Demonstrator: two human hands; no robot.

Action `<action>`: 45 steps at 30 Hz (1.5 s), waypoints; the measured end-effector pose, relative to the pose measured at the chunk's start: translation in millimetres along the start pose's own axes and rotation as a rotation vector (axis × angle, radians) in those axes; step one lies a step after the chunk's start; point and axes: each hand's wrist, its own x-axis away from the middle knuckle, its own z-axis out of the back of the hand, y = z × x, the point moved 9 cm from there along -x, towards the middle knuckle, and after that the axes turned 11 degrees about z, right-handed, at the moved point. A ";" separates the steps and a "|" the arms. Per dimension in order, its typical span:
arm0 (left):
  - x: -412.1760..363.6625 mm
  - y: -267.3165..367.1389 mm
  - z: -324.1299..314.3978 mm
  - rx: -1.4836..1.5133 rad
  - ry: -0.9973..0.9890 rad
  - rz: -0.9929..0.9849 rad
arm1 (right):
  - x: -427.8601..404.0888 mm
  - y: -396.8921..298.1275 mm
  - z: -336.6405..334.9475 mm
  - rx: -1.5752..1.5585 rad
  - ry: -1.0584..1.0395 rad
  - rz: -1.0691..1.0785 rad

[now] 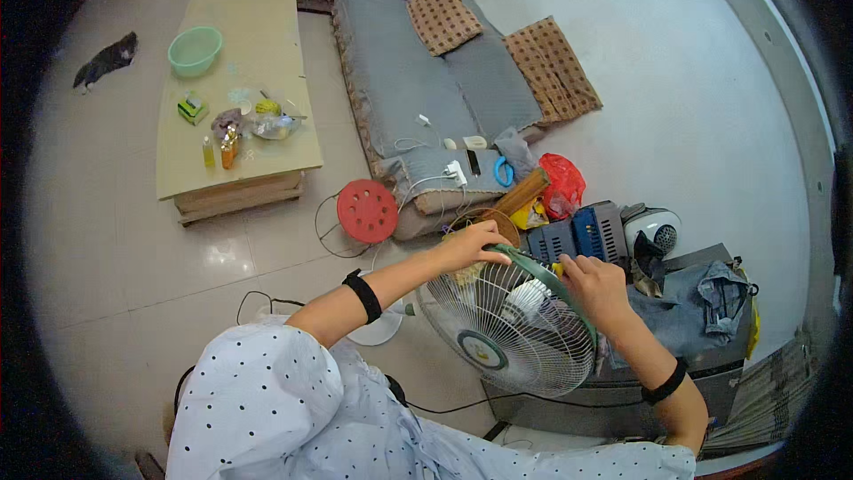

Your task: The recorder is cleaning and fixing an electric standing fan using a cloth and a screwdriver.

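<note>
An electric fan stands before me, its round wire guard (466,320) tilted towards me and edged by a green rim (533,268). Dark blades show through the wires. With its fingers over the top of that rim, my left hand (470,248) grips the fan. My right hand (595,285) is at the rim's right side, its fingers closed around a small yellow object (558,269). Most of this object is hidden, so its kind is unclear. Behind my left forearm, the fan's white round base (378,328) shows in part on the floor.
A red round stool (367,211) is left of the grey sofa (413,80). A low table (246,20) bears a green basin (195,51) and bottles. Jeans (686,307) lie on a dark cabinet at right. A black cord (466,407) crosses below the fan. A cat (106,61) lies far left.
</note>
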 end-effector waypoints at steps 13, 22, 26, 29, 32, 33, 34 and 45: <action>-3.4 6.2 -1.3 -0.030 -0.003 -0.059 | 35.2 35.1 -77.0 -1.058 -0.399 -0.534; -6.1 -1.9 -1.6 0.023 0.016 -0.045 | 7.9 25.5 -22.8 -0.115 -0.213 -0.195; -6.0 0.0 -7.0 -0.015 -0.052 -0.011 | 27.1 44.4 -60.4 -0.520 -0.389 -0.476; -4.7 3.2 -5.3 -0.012 -0.022 -0.050 | 14.8 46.4 -50.4 -0.713 -0.441 -0.475; -3.9 2.7 -5.1 -0.008 -0.009 -0.052 | 13.6 43.3 -50.9 -0.659 -0.480 -0.421; -3.5 0.8 -4.8 -0.016 -0.009 -0.035 | 1.7 36.3 -34.3 -0.442 -0.352 -0.279; -3.2 0.3 -3.7 -0.017 -0.006 -0.034 | -8.3 26.6 -17.3 -0.227 -0.222 -0.138; -2.5 8.6 -1.6 -0.008 -0.024 -0.072 | -4.8 28.5 -22.4 0.070 -0.380 -0.184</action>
